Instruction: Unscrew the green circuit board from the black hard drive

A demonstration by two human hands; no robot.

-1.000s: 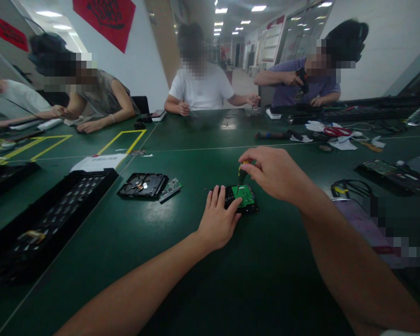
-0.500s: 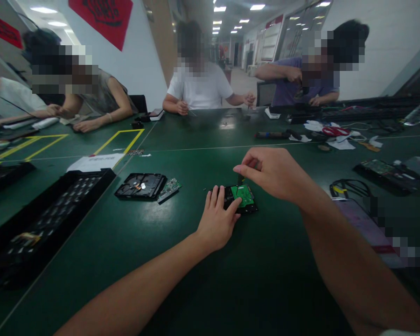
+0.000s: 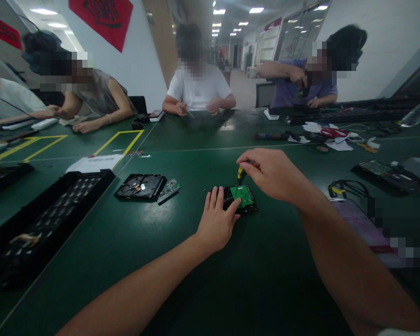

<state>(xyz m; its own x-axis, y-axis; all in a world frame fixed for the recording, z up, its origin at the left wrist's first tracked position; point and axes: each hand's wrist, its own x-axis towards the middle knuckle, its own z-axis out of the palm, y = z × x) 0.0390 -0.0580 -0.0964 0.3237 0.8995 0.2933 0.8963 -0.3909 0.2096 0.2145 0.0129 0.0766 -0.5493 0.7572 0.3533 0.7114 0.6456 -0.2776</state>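
Hard drive (image 3: 228,194) under L hand (image 3: 217,220), fingers laid flat; R hand (image 3: 271,171) above, pinching screwdriver (image 3: 240,174) tip-down at PCB (image 3: 245,196).

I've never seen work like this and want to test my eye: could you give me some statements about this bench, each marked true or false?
1. The right hand holds a screwdriver. True.

2. The left hand touches nothing. False: it rests on the black casing.

3. The screwdriver points down at the green circuit board. True.

4. The long black tray lies to the right of both hands. False: it lies to the left of them.

5. A loose circuit board lies to the left of the left hand. True.

6. The sheet with dark lettering above the tray is blue. False: it is red.
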